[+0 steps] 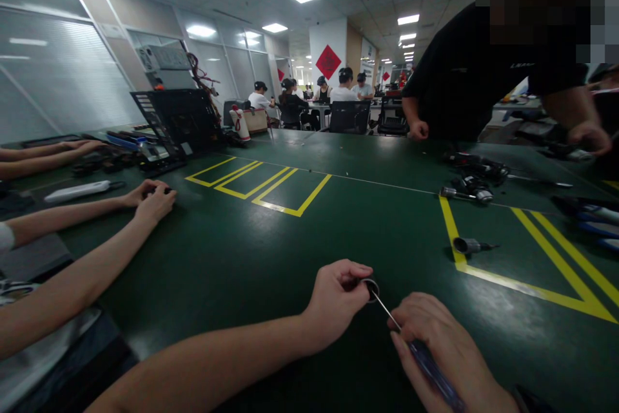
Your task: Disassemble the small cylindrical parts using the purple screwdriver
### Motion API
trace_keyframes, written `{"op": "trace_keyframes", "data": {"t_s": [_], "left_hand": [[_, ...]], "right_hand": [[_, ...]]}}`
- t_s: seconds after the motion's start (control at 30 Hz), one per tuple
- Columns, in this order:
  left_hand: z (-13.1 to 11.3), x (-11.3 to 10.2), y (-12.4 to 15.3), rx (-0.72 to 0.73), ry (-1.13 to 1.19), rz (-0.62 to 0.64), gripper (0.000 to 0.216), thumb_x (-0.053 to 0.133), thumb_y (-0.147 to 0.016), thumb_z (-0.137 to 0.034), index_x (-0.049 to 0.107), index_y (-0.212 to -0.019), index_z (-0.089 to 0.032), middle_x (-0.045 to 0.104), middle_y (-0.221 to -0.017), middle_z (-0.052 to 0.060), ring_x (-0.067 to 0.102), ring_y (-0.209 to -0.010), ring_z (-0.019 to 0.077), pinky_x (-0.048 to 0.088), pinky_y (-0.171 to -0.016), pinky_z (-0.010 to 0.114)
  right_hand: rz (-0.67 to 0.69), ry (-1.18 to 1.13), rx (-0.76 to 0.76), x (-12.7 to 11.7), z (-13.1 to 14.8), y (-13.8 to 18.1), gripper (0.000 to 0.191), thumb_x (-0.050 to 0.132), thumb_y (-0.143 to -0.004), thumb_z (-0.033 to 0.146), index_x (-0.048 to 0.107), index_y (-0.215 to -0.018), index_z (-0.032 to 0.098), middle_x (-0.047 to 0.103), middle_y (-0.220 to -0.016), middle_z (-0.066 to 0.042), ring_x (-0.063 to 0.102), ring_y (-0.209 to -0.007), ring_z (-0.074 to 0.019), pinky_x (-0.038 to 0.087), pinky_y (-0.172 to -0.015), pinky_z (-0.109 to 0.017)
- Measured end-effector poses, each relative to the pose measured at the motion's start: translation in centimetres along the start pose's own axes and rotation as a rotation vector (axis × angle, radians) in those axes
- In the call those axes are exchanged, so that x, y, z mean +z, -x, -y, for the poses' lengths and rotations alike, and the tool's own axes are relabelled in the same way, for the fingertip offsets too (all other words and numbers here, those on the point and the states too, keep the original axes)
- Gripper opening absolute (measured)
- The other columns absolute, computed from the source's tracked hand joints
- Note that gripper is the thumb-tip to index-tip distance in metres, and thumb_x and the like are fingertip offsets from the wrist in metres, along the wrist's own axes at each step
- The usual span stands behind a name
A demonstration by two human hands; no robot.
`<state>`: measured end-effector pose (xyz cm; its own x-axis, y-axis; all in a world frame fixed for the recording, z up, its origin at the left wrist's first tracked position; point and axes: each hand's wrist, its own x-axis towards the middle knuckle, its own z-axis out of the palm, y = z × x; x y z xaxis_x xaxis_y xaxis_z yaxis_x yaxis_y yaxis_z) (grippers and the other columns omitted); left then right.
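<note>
My left hand (336,300) is closed in a pinch around a small round dark part (370,288) with a silvery rim, held just above the green table (271,252). My right hand (442,352) is wrapped round a blue-handled screwdriver (430,371). Its thin metal shaft runs up and left, and the tip meets the round part. Both hands are near the table's front edge, close together.
A co-worker's two hands (152,197) rest on the table at left. A person in black (483,71) leans over the far right side. Small tools (471,184) and a bit (471,246) lie by yellow floor-tape lines (532,287). An open computer case (178,120) stands at back left.
</note>
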<state>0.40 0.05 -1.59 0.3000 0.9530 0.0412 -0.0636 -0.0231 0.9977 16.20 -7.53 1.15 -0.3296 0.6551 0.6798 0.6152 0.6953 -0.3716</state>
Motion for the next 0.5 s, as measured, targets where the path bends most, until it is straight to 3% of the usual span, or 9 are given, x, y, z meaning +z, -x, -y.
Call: {"op": "trace_keyframes", "data": {"t_s": [0.33,0.5], "left_hand": [[0.17,-0.28,0.09,-0.004,0.009,0.004,0.016,0.062,-0.068,-0.006,0.066,-0.083,-0.012,0.068,-0.1,0.009,0.066,-0.085,0.0188,0.056,-0.077,0.034],[0.16,-0.32,0.12,-0.002,0.015,0.024,0.017,0.063,-0.069,-0.007,0.066,-0.084,-0.013,0.067,-0.101,0.009,0.066,-0.085,0.0191,0.056,-0.077,0.035]], "right_hand": [[-0.029,-0.002,0.032,0.1,-0.01,0.37,0.021,0.05,-0.08,0.009,0.051,-0.093,0.025,0.067,-0.08,-0.004,0.067,-0.078,-0.022,0.054,-0.068,-0.035],[0.011,-0.022,0.028,0.16,-0.35,0.28,0.02,0.051,-0.08,0.008,0.051,-0.092,0.024,0.065,-0.079,-0.003,0.065,-0.074,-0.0191,0.055,-0.067,-0.032]]}}
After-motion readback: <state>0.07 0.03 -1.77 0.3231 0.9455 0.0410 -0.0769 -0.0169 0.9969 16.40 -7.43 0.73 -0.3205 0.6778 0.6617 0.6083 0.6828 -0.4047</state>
